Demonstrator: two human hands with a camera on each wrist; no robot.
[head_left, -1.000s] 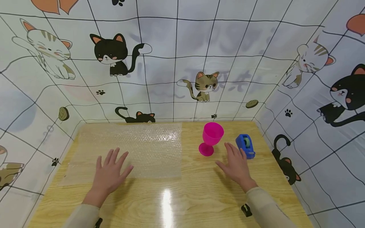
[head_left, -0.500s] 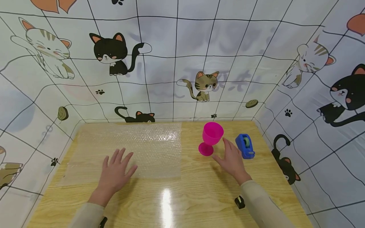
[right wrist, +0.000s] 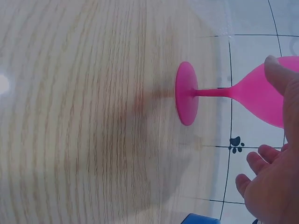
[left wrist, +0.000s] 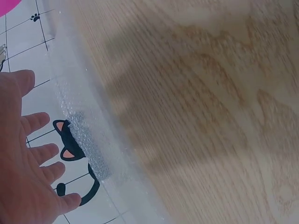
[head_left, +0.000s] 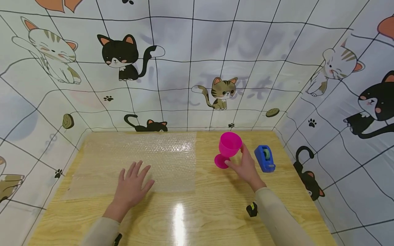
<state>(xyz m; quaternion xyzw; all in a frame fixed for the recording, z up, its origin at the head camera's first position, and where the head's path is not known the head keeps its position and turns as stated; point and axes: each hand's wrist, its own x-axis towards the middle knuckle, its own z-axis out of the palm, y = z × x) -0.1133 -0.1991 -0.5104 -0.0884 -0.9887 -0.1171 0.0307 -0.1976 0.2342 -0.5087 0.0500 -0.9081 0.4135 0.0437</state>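
Observation:
A bright pink plastic goblet [head_left: 229,147] stands upright on the right half of the table. My right hand [head_left: 247,169] is at its right side, thumb and fingers spread. In the right wrist view the thumb overlaps the goblet's bowl [right wrist: 261,92], while the other fingers are apart from it; whether the thumb touches cannot be told. My left hand [head_left: 130,188], fingers spread, hovers above the near part of a flat sheet of bubble wrap [head_left: 172,167] and holds nothing.
To the right of the goblet lies a blue tape dispenser [head_left: 264,158] with a roll of tape. The wooden table [head_left: 212,212] meets cat-printed fabric walls [head_left: 172,99] at the back and sides.
My right hand has moved left, from beside the tape dispenser to the goblet. My left hand has drifted slightly right over the bubble wrap. Goblet, wrap and dispenser stay in place.

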